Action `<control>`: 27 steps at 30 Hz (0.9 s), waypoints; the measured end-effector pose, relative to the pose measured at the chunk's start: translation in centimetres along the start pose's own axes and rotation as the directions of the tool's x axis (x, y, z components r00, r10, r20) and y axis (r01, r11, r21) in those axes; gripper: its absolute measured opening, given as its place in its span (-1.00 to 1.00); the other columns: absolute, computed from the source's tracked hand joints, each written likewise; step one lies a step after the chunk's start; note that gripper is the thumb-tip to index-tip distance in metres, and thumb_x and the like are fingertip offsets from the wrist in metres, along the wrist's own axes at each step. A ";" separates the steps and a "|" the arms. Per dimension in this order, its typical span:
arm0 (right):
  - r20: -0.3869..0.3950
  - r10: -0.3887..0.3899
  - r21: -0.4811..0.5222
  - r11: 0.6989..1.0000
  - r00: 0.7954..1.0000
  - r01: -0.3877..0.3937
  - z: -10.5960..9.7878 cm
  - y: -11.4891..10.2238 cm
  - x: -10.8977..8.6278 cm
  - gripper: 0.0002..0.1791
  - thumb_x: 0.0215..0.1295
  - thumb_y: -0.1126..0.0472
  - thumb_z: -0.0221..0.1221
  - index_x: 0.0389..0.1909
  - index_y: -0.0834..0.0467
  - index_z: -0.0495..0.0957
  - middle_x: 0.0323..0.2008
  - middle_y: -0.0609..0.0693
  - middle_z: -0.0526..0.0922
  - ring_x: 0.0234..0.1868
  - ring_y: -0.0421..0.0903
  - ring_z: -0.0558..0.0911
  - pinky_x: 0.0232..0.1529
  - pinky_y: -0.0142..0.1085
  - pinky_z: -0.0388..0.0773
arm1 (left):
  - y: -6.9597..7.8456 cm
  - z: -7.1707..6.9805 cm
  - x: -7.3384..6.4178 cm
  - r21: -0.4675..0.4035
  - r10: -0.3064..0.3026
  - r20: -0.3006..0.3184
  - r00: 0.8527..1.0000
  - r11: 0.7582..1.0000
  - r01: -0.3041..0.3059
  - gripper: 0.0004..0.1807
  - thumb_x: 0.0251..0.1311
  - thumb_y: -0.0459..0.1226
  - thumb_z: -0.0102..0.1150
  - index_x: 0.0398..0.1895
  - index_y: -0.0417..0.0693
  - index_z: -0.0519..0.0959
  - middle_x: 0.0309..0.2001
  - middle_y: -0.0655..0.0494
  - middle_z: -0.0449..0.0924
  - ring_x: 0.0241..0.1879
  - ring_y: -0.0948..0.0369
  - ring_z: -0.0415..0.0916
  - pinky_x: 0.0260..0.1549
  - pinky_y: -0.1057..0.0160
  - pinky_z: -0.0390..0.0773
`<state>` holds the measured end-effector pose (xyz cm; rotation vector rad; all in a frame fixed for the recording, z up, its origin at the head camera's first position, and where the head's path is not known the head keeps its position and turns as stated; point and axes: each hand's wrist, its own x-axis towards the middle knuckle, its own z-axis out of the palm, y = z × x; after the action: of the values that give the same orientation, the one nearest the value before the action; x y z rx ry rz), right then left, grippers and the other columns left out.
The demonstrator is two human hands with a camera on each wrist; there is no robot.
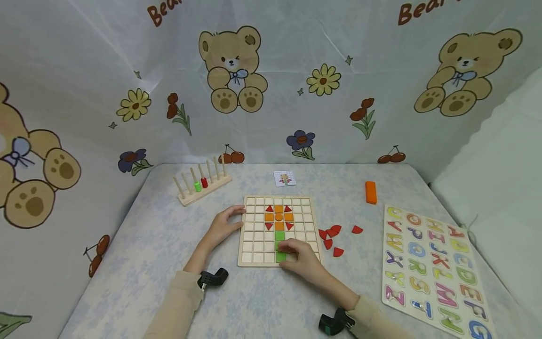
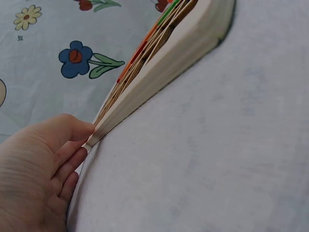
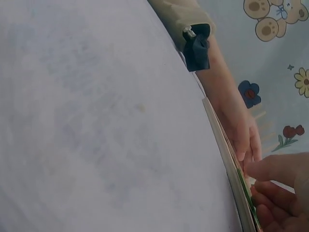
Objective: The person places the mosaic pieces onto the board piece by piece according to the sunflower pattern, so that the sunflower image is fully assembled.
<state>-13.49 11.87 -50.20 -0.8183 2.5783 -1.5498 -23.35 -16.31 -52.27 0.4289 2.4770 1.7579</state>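
Note:
A wooden grid board (image 1: 254,257) lies on the table, holding orange and red pieces in a flower shape above a column of green square tiles (image 1: 280,234). My left hand (image 1: 221,229) holds the board's left edge; in the left wrist view, the thumb (image 2: 79,129) meets the frame with the other fingers below it. My right hand (image 1: 302,260) is over the lower end of the green column, thumb and forefinger around the lowest green tile (image 1: 281,257). In the right wrist view its fingers (image 3: 273,193) are bent at the board's edge, partly hiding the tiles.
Several red quarter-round pieces (image 1: 328,244) lie right of the board. A picture card (image 1: 284,178) and a peg rack (image 1: 205,190) with green and red beads stand behind it. An orange block (image 1: 370,192) and a letter puzzle board (image 1: 394,303) are on the right.

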 end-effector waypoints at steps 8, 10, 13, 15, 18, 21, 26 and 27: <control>-0.021 -0.037 0.004 0.999 0.999 0.037 0.0 0.2 0.1 -0.70 0.18 0.49 0.28 -0.04 0.31 0.64 -0.12 0.15 0.72 -0.09 0.06 0.70 -0.03 -0.27 0.67 | 0.0 -0.1 0.0 0.000 -0.012 -0.004 1.000 1.000 0.012 -0.43 0.26 -0.33 0.28 0.35 -0.16 0.43 0.22 -0.17 0.56 0.41 -0.08 0.30 0.45 -0.17 0.15; -0.094 0.005 0.007 1.000 0.996 -0.004 -0.6 0.6 0.2 -0.71 0.17 0.51 0.28 -0.07 0.32 0.65 -0.15 0.15 0.73 -0.12 0.07 0.69 -0.06 -0.28 0.68 | 0.5 -0.1 -0.1 0.010 -0.017 0.004 1.000 1.000 0.017 -0.43 0.28 -0.36 0.26 0.36 -0.22 0.40 0.24 -0.21 0.54 0.42 -0.11 0.28 0.45 -0.19 0.14; -0.241 0.089 -0.012 0.995 0.966 -0.095 -2.4 1.3 0.3 -0.68 0.12 0.58 0.23 -0.08 0.34 0.65 -0.20 0.18 0.73 -0.21 0.07 0.66 -0.17 -0.28 0.66 | 2.0 -0.1 -0.6 0.020 -0.017 0.019 1.000 1.000 0.016 -0.43 0.29 -0.40 0.22 0.36 -0.31 0.38 0.24 -0.27 0.52 0.41 -0.14 0.28 0.44 -0.20 0.15; -0.313 0.154 -0.044 0.983 0.937 -0.176 -4.1 2.0 0.3 -0.63 0.08 0.61 0.19 -0.05 0.36 0.64 -0.21 0.19 0.74 -0.27 0.01 0.62 -0.26 -0.34 0.61 | 3.0 -0.3 -0.9 0.030 -0.019 0.028 0.999 0.999 0.018 -0.44 0.29 -0.42 0.21 0.35 -0.35 0.37 0.23 -0.29 0.52 0.41 -0.16 0.28 0.43 -0.21 0.16; -0.331 0.229 -0.088 0.958 0.915 -0.272 -6.4 3.0 0.0 -0.54 0.08 0.62 0.16 0.05 0.37 0.60 -0.16 0.23 0.72 -0.29 -0.02 0.58 -0.37 -0.42 0.49 | 2.4 -0.3 -0.7 0.026 -0.012 0.025 1.000 1.000 0.012 -0.44 0.29 -0.42 0.21 0.35 -0.35 0.37 0.23 -0.29 0.52 0.41 -0.16 0.26 0.44 -0.21 0.14; -0.326 0.280 -0.119 0.935 0.903 -0.333 -7.7 3.8 -0.3 -0.53 0.13 0.58 0.20 0.12 0.36 0.56 -0.13 0.24 0.71 -0.22 0.05 0.62 -0.33 -0.43 0.52 | 0.8 -0.1 -0.2 0.020 -0.018 0.017 1.000 1.000 0.018 -0.43 0.29 -0.41 0.21 0.37 -0.31 0.36 0.25 -0.27 0.51 0.43 -0.14 0.25 0.46 -0.20 0.10; -0.307 0.279 -0.139 0.933 0.910 -0.332 -8.5 4.5 -0.4 -0.52 0.13 0.55 0.27 0.13 0.38 0.55 -0.15 0.23 0.73 -0.15 0.08 0.64 -0.22 -0.42 0.57 | -0.1 0.1 0.1 0.011 -0.015 0.002 1.000 1.000 0.015 -0.42 0.27 -0.36 0.26 0.36 -0.21 0.40 0.24 -0.21 0.54 0.41 -0.10 0.29 0.45 -0.18 0.13; -0.303 0.278 -0.134 0.934 0.911 -0.330 -8.5 4.5 -0.3 -0.52 0.13 0.54 0.28 0.13 0.39 0.55 -0.15 0.24 0.73 -0.17 0.07 0.63 -0.23 -0.42 0.57 | 0.0 0.1 0.1 0.012 -0.015 -0.001 1.000 1.000 0.015 -0.42 0.26 -0.36 0.27 0.36 -0.20 0.41 0.23 -0.20 0.55 0.41 -0.09 0.30 0.45 -0.18 0.14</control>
<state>-17.47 20.62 -49.67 -0.1857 2.9012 -1.4399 -23.45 -16.21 -52.33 0.4098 2.4853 1.7393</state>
